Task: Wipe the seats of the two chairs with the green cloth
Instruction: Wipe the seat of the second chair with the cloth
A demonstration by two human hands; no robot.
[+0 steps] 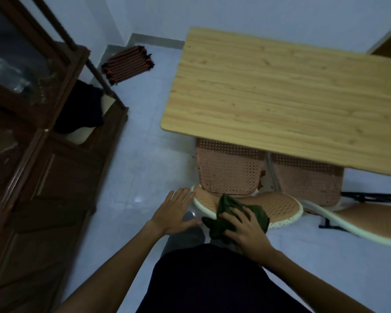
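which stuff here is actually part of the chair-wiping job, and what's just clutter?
Job:
green cloth, under the right hand
left chair, with the left hand at its backrest edge
right chair

Clutter:
wooden table
dark cabinet
striped mat on the floor

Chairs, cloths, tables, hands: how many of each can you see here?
Chairs: 2, the left chair and the right chair
Green cloth: 1
Table: 1
Hands: 2, left hand and right hand
Total: 6
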